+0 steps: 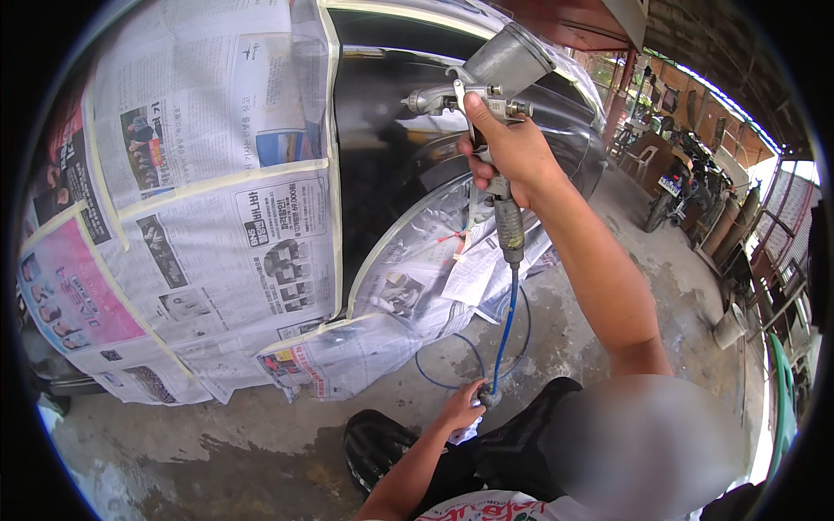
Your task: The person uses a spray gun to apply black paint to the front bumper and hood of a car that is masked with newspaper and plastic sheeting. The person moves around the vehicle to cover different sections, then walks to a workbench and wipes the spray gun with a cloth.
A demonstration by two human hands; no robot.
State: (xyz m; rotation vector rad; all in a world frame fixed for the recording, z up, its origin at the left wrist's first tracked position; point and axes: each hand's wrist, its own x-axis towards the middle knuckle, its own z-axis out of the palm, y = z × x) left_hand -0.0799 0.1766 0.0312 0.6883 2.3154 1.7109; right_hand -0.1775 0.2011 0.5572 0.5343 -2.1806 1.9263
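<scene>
Your spray gun [473, 104] is up in front of the black car panel [375, 82], its nozzle pointing to your left. Your right hand [512, 161] has it: the fingers are wrapped around the grip, with the thumb high against the body. Expect a hard, stiff tool, probably top-heavy, since the metal cup [511, 61] leans out above your knuckles (how full it is, you can't see from here). Keep your hold on the grip, close under the body, where the wrist can best balance that weight; the smooth metal may turn slippery if wet. Don't lift by the cup, and treat the nozzle as the delicate end.

The blue hose [507, 326] hangs from the fitting [511, 233] under the grip and should be light and bendy, though it will tug a little. Your left hand [463, 408] is low down, fingers curled beside a dark round piece [490, 397] at the hose; whether they are closed on it, you can't tell. The newspaper [195, 247] taped nearby looks thin and easily torn.
</scene>
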